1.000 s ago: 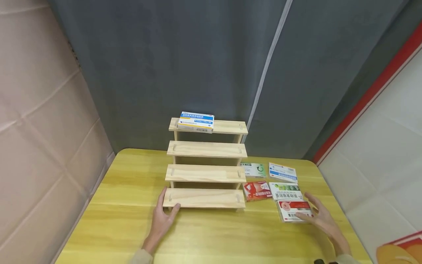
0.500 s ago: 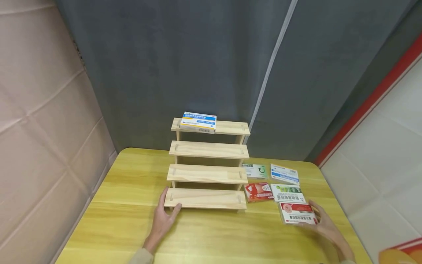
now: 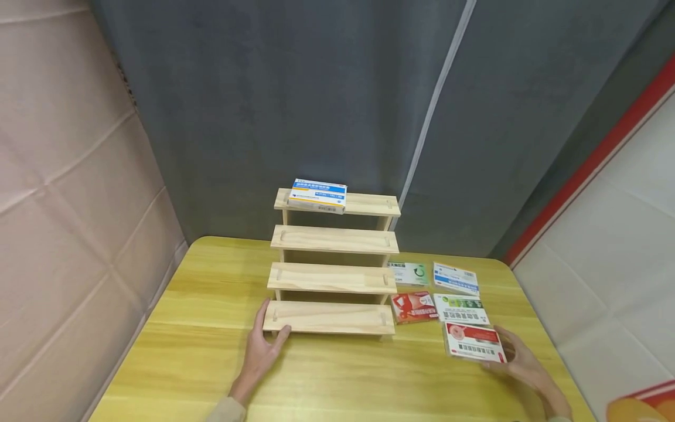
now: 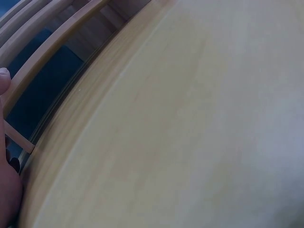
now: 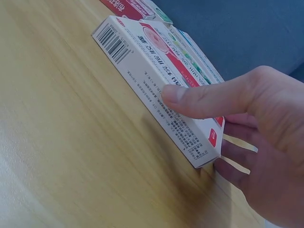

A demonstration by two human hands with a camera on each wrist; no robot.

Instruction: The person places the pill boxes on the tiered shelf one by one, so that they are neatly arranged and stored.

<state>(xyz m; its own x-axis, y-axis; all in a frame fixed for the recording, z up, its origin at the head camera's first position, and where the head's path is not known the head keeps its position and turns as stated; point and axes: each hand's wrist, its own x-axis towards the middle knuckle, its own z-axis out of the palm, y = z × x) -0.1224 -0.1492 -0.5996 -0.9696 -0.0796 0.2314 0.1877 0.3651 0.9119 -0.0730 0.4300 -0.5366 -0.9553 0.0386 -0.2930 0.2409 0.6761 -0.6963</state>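
A stepped wooden display rack (image 3: 329, 317) stands mid-table. My left hand (image 3: 259, 347) grips the left end of its lowest step, thumb at the front edge and fingers along the side. In the left wrist view only part of that hand (image 4: 7, 190) shows at the edge. At the right, my right hand (image 3: 522, 362) holds a red-and-white medicine box (image 3: 473, 342) by its right end. The right wrist view shows the thumb on the box's (image 5: 142, 90) near long edge and the other fingers around its end. The box is tilted, its near edge raised.
A blue-and-white medicine box (image 3: 318, 196) lies on the top step. Behind the held box are a green-and-white box (image 3: 461, 309), a red box (image 3: 413, 307), another blue-and-white box (image 3: 456, 278) and a pale green box (image 3: 407, 274). A grey curtain (image 3: 316, 105) hangs behind the table (image 3: 337, 381).
My right hand has closed its fingers on the red-and-white medicine box and shifted it slightly, tilting it. The left hand stays on the rack. The head view has shifted a little.
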